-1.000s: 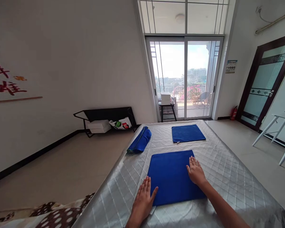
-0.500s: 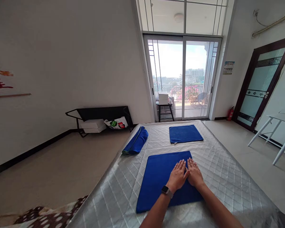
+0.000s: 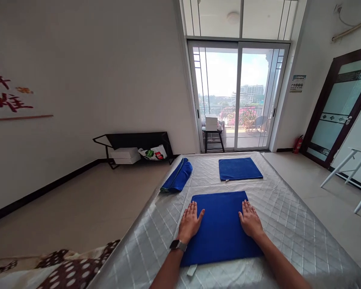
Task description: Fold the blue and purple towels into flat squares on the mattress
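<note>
A folded blue towel (image 3: pixel 221 228) lies flat on the silver quilted bed cover (image 3: pixel 289 224) in front of me. My left hand (image 3: pixel 189 221) rests flat on the towel's left edge, fingers stretched out, a watch on the wrist. Pressing flat on the towel's right edge is my right hand (image 3: pixel 250 220), fingers extended. Neither hand holds anything. Farther up the bed lies a second folded blue towel (image 3: pixel 239 168). A rolled or bunched blue towel (image 3: pixel 178 178) sits at the bed's left edge.
A black low rack (image 3: pixel 135 146) with white boxes and a bag stands against the left wall. Glass sliding doors (image 3: pixel 237 96) face a balcony, with a stool and box before them. White table legs (image 3: pixel 349 168) stand at right. A spotted blanket (image 3: pixel 63 269) lies at lower left.
My left hand slid from beside my right hand, near the towel's right side, across to the towel's left edge. The right hand stayed in place. The view shifted slightly.
</note>
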Demonstrator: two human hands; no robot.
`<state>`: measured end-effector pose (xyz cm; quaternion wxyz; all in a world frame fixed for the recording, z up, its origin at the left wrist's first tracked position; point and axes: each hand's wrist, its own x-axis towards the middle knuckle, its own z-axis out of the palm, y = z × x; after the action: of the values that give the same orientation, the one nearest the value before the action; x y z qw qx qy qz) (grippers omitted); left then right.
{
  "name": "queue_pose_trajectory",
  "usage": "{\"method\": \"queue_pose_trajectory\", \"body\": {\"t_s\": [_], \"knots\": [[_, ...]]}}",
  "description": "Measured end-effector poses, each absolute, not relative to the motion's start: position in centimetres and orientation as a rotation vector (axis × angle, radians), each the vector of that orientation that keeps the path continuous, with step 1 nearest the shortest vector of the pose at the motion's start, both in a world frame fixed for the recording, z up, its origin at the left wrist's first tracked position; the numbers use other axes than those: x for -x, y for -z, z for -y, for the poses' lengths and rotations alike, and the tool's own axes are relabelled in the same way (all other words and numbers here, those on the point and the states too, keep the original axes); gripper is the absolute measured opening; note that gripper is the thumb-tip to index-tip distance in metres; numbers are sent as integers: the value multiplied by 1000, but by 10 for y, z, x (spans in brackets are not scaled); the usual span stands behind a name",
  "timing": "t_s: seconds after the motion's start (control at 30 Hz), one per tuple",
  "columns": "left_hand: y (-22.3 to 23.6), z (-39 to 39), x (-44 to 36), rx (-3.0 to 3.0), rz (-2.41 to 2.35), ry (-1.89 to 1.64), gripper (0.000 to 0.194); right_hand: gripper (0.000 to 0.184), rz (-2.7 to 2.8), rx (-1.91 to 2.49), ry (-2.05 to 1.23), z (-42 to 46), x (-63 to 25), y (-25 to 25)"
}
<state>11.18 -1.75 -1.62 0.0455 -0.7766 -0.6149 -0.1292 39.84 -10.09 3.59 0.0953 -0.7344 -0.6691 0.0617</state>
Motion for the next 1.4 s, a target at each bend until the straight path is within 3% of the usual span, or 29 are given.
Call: {"method": "queue_pose_trajectory", "body": {"t_s": [0.43, 0.8, 1.07, 1.2, 1.4], "knots": [[10, 20, -111, 2348, 1933, 410, 76, 63, 1989, 2230, -178, 39, -402, -56], [5, 23, -107, 2349, 1909, 341, 75, 64, 1953, 2222, -215, 29, -403, -37], [-30, 20, -230, 2822, 1385, 427, 63, 62, 1957, 2211, -165, 28, -404, -34], [-29, 13, -277, 2894, 1357, 389, 58, 59, 1995, 2211, -148, 28, -406, -34], [-19, 2, -221, 2696, 1653, 402, 71, 60, 1970, 2231, -166, 28, -404, -39]]}}
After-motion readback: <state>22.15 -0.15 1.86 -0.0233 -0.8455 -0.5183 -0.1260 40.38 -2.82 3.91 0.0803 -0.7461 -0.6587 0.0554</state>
